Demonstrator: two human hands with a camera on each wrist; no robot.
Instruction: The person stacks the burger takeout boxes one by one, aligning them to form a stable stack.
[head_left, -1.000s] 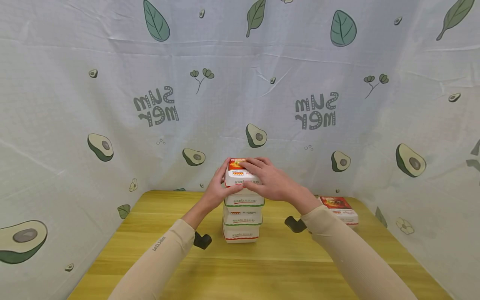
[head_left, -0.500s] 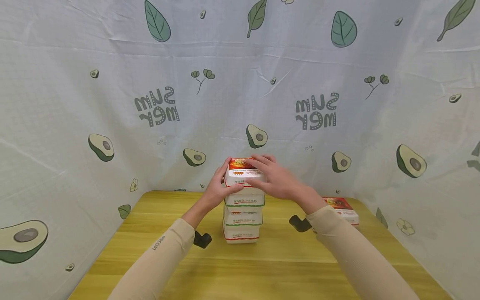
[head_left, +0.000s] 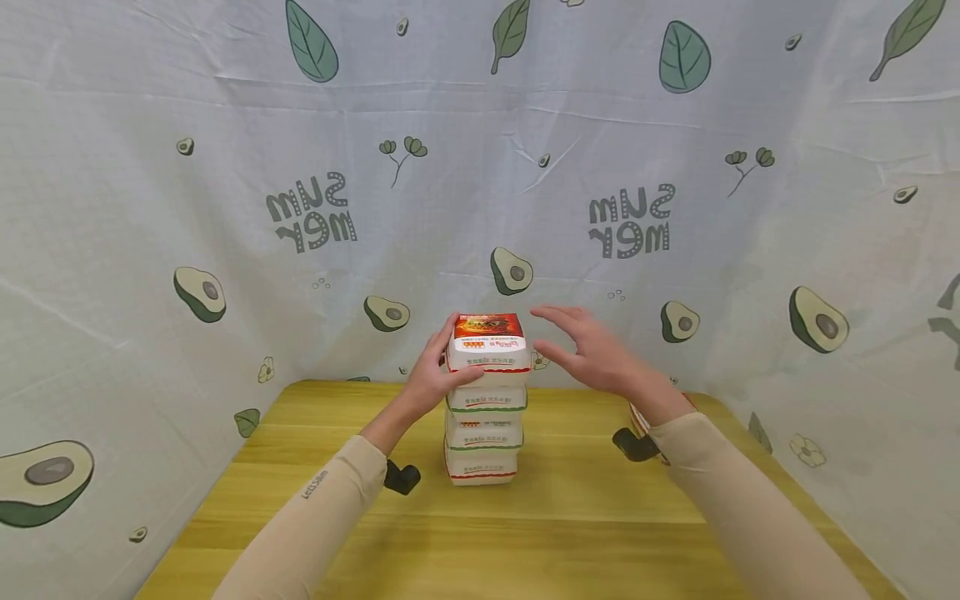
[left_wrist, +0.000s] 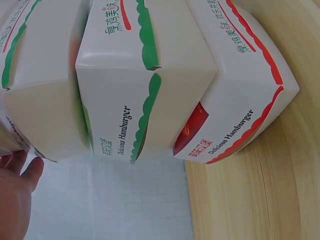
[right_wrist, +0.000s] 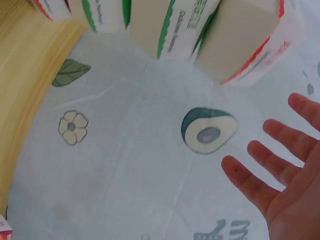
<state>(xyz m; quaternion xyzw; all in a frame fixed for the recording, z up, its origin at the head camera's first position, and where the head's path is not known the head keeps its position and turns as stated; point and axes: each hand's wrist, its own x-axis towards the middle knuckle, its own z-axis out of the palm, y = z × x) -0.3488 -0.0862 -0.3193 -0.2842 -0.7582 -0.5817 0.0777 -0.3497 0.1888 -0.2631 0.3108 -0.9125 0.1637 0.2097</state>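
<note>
A burger box with a red picture lid tops a stack of several white burger boxes. My left hand rests against its left side, the thumb lying across the front corner. In the left wrist view the fingertips touch an upper box near its edge. My right hand is held in the air to the right of the top box, apart from it. Its fingers are spread and hold nothing in the right wrist view.
The stack stands on a wooden table. Another burger box lies at the right, mostly hidden behind my right forearm. A white cloth printed with avocados and leaves hangs behind. Dark wrist mounts stick out below the wrists.
My right hand has come off the top box and moved right, baring its red lid. My left hand has stayed at the box's left side. The stack stands as before.
</note>
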